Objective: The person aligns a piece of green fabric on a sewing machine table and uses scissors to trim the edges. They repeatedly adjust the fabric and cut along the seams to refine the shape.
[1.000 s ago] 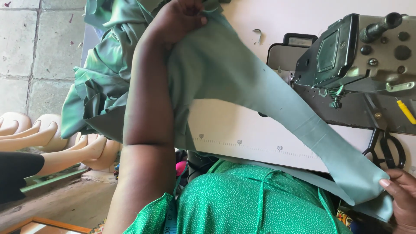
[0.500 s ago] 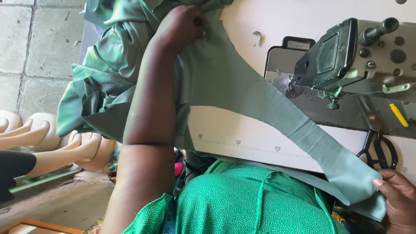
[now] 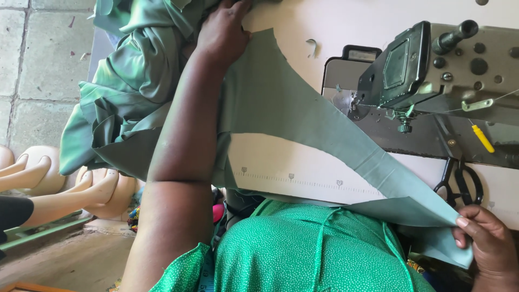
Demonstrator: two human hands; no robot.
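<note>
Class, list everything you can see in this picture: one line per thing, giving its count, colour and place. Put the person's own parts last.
fabric strip: one, grey-green, stretched across the table between both hands
bunched cloth: one heap, shiny green, table's left edge
sewing machine: one, dark grey, upper right
scissors: one pair, black, on the table below the machine
table: one, cream
mannequin parts: several, pale, floor at left
left hand: pressing the strip's far end
right hand: fingers pinching the strip's near end

Fabric strip (image 3: pixel 303 124) across table (image 3: pixel 335 32), sewing machine (image 3: pixel 432 70) right, scissors (image 3: pixel 459 181) before it
</note>
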